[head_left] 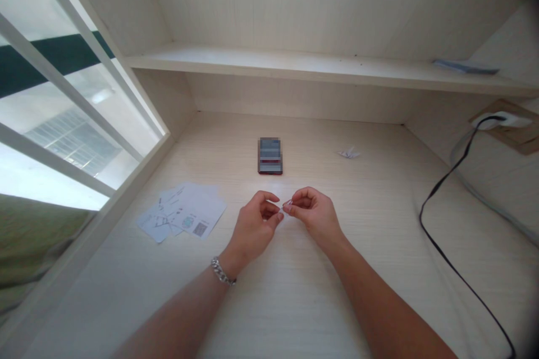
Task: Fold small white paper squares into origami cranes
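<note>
My left hand (256, 224) and my right hand (316, 212) meet over the middle of the desk. Between their fingertips is a small white piece of folded paper (288, 203), mostly covered by the fingers. The right thumb and index finger pinch it, while the left thumb and fingers close on its left end. Just beyond the hands lies a phone (270, 156), its screen blurred. To the left several white paper sheets (181, 208) overlap, one with a printed square code. A small folded paper shape (348, 152) rests farther back on the right.
A raised shelf (273, 61) runs across the back of the desk (269, 303). On the right, a black cable (446, 252) hangs from a wall socket (511, 123) and crosses the desk. White railing bars (67, 84) border the left side.
</note>
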`<action>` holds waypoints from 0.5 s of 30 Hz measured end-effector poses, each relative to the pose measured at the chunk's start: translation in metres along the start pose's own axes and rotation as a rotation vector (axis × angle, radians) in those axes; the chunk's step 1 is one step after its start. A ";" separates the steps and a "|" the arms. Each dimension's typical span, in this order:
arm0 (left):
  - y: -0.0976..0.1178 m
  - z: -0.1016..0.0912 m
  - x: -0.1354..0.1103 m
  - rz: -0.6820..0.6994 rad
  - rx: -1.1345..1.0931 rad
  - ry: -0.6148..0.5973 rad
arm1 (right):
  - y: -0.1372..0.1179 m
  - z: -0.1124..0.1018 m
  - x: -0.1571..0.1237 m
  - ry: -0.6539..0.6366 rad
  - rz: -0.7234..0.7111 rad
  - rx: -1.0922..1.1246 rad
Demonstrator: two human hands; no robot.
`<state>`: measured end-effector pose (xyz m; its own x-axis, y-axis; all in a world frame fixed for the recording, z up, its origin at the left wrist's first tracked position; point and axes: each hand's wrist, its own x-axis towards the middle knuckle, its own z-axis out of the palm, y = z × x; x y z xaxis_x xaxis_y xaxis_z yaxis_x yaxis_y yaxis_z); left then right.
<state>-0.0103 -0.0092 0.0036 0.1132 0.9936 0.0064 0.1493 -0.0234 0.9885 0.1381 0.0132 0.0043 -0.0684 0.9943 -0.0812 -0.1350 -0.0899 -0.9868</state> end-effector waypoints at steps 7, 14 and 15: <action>0.002 0.001 -0.001 0.026 0.005 0.034 | -0.001 0.000 0.000 -0.013 0.015 0.068; 0.003 0.000 0.000 0.036 0.004 0.048 | 0.003 0.002 0.000 0.040 -0.048 0.057; 0.003 0.000 0.000 0.038 -0.007 0.051 | 0.002 0.002 0.000 0.043 -0.055 0.078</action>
<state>-0.0098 -0.0089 0.0066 0.0689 0.9963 0.0517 0.1387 -0.0609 0.9885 0.1354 0.0125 0.0025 -0.0160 0.9993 -0.0346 -0.2137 -0.0372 -0.9762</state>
